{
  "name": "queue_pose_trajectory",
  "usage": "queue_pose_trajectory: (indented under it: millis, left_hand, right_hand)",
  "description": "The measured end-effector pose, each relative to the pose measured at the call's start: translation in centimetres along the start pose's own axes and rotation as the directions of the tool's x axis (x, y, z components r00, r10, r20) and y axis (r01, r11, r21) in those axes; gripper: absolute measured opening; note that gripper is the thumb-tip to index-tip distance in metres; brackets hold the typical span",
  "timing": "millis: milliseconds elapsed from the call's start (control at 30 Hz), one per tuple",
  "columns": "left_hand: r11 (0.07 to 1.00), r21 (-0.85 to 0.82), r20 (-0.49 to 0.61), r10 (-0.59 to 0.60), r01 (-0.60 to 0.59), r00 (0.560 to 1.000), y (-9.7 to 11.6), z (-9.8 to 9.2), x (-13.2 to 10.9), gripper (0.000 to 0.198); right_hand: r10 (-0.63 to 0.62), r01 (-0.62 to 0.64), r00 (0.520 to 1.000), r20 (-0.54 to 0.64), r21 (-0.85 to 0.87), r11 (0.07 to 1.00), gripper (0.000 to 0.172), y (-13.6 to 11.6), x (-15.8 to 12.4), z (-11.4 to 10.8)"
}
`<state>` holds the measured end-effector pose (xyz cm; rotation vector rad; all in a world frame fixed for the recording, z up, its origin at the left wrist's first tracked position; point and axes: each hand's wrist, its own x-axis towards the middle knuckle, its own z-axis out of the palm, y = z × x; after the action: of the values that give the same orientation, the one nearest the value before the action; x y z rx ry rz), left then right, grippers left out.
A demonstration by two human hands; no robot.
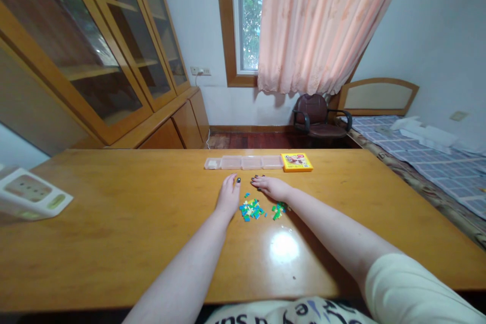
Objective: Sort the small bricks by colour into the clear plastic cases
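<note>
My left hand (pixel 228 196) rests on the table just left of a pile of small building bricks (pixel 252 209), thumb and fingers apart and nothing visible in it. Palm down, my right hand (pixel 270 187) lies above the bricks with its fingers stretched out toward the left. Blue, green, white and yellow pieces make up the pile. A smaller group of mostly green bricks (pixel 279 210) lies to the right, partly under my right forearm. One little blue piece (pixel 247 195) sits between my hands.
Behind my hands, a row of clear plastic trays (pixel 241 163) ends at a yellow box (pixel 296 162). A white power strip or device (pixel 32 192) stands at the left of the wooden table (pixel 132 243). Past the table are a chair (pixel 317 114) and a bed (pixel 425 147).
</note>
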<state>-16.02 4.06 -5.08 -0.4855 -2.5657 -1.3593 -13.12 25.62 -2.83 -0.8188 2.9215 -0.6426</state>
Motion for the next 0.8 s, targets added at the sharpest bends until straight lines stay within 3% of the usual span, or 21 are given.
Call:
queue_pose_trajectory:
  millis: [333, 500, 633, 733, 800]
  left_hand:
    - [0.998, -0.044, 0.015, -0.037, 0.038, 0.999, 0.1, 0.1, 0.0, 0.039]
    - [0.997, -0.059, 0.006, -0.042, 0.042, 0.999, 0.4, -0.1, 0.0, 0.038]
    - [0.997, -0.059, 0.015, -0.059, 0.059, 0.998, 0.7, -0.1, 0.0, 0.039]
    - [0.996, -0.06, 0.024, -0.07, 0.071, 0.997, 0.7, -0.1, 0.0, 0.039]
    - [0.995, -0.062, 0.026, -0.07, 0.072, 0.997, 0.6, -0.1, 0.0, 0.039]
  right_hand:
    - [0.161, -0.166, 0.983, -0.087, -0.046, 0.985, 0.043, 4.6, -6.7, -1.8]
    - [0.239, -0.244, 0.957, -0.162, -0.011, 0.97, 0.048, 5.6, -10.0, -3.0]
    - [0.47, -0.478, 0.839, -0.273, 0.04, 0.877, 0.063, 5.1, -12.5, -3.3]
    - [0.63, -0.653, 0.738, -0.243, -0.017, 0.758, 0.076, 4.1, -14.3, -2.8]
    - [0.686, -0.709, 0.701, -0.196, -0.078, 0.701, 0.077, 3.2, -15.2, -2.1]
